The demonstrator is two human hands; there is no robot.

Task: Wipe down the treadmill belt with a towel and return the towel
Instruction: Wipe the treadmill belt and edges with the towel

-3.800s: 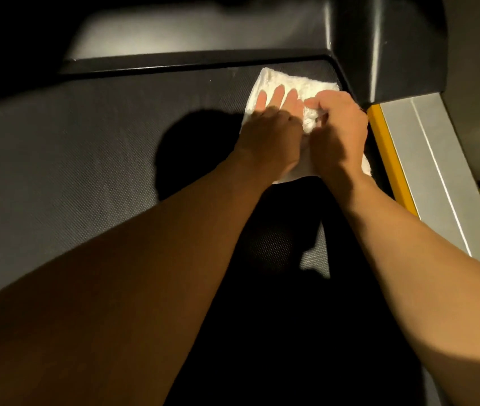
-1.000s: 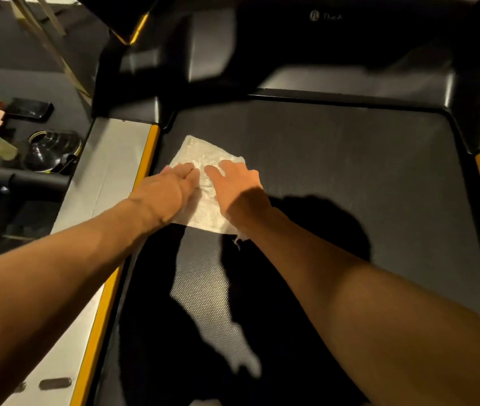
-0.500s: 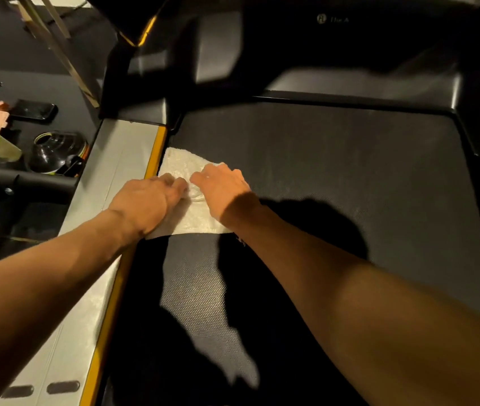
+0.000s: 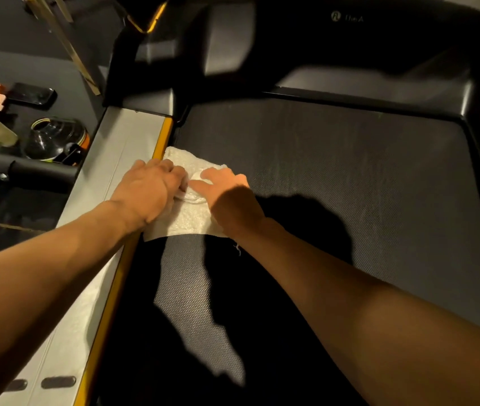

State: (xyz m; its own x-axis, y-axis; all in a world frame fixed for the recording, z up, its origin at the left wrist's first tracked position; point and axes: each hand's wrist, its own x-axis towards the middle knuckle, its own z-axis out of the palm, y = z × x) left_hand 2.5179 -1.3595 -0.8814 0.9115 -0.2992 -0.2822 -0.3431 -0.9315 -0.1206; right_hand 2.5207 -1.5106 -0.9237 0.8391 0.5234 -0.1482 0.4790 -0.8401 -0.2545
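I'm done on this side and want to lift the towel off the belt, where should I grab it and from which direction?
Probably the bunched ridge in the middle of the white towel, between the left hand and right hand. The towel lies flat on the treadmill belt, against the yellow strip, so its edges offer little; the raised fold gives fingers something to pinch. Come from above.

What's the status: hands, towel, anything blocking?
Left hand and right hand flat on towel. Towel at belt's left edge, against yellow strip. Nothing blocking.
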